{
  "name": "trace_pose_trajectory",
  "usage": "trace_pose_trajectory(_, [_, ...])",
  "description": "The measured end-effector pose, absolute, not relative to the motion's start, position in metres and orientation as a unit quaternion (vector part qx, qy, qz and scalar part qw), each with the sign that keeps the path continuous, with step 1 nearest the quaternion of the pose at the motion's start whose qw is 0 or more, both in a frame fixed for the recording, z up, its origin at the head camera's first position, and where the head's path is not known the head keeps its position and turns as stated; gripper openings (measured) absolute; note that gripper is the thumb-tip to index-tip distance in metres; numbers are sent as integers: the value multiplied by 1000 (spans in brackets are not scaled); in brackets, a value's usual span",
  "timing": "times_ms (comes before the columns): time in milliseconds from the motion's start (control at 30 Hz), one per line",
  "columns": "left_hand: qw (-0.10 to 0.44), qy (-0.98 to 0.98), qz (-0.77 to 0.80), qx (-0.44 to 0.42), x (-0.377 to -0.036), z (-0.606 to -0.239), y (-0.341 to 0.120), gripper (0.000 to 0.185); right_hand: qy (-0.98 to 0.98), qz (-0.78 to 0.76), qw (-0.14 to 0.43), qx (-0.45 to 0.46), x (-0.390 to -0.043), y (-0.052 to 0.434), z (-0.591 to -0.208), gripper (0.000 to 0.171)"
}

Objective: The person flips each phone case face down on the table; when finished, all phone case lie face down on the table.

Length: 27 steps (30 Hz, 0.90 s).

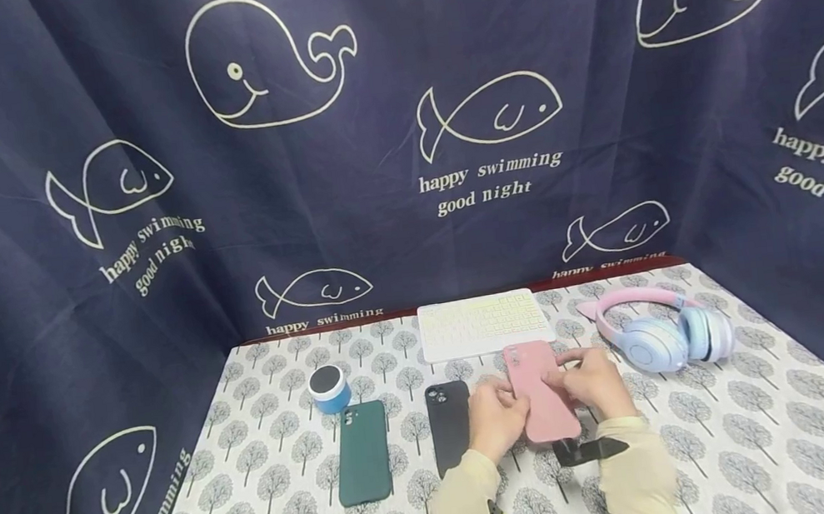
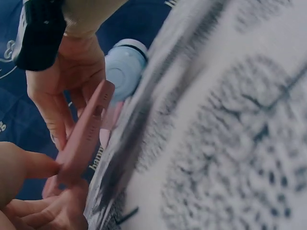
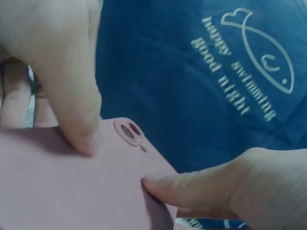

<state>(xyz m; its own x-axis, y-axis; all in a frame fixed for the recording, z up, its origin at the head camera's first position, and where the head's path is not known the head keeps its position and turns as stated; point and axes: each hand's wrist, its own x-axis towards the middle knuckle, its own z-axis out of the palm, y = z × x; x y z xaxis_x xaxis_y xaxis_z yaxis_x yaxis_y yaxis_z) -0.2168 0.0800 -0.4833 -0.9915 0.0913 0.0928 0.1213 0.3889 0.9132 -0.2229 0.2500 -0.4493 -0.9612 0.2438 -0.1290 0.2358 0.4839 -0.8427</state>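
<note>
Both hands hold a pink phone case [image 1: 542, 398] just above the table, near its front middle. My left hand [image 1: 505, 405] pinches the case's left edge. From the other side, my right hand [image 1: 573, 372] grips the right edge with fingers across the back. In the left wrist view the pink case [image 2: 82, 139] shows edge-on, with the left fingers [image 2: 33, 165] at its lower end and the right hand [image 2: 67, 81] behind it. In the right wrist view a fingertip [image 3: 79, 129] presses on the case back [image 3: 62, 187] near its camera cut-out [image 3: 129, 132].
A black phone case [image 1: 450, 425] and a green phone case [image 1: 363, 452] lie flat to the left of the hands. A small blue speaker [image 1: 329, 389] stands behind them. A white keyboard [image 1: 483, 324] and pink-blue headphones [image 1: 665, 333] sit at the back. Dark curtain surrounds the table.
</note>
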Motion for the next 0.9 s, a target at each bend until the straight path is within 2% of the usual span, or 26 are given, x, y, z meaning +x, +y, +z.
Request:
trace_pose_trajectory(167, [46, -880, -465, -84, -212, -490, 78, 13, -886, 442, -1, -138, -228, 248, -466, 43])
trace_pose_trajectory(300, [72, -896, -426, -102, -211, -494, 76, 19, -907, 399, 2, -136, -230, 247, -470, 40])
trace_pose_trajectory(433, [61, -899, -420, -104, -210, -493, 74, 12, -916, 378, 5, -137, -230, 244, -471, 37])
trace_pose_trajectory(600, [45, -912, -394, -104, -211, -492, 72, 22, -921, 363, 4, -142, -232, 239, -471, 34])
trace_pose_trajectory(700, [43, -916, -384, -108, -211, -493, 73, 25, -927, 348, 2, -143, -230, 239, -468, 39])
trace_pose_trajectory(800, [36, -923, -363, -125, -211, -489, 71, 30, -932, 336, 6, -134, -226, 240, -459, 53])
trace_pose_trajectory(900, [21, -924, -348, -154, -213, -475, 63, 48, -931, 336, 76, -120, -220, 242, -439, 56])
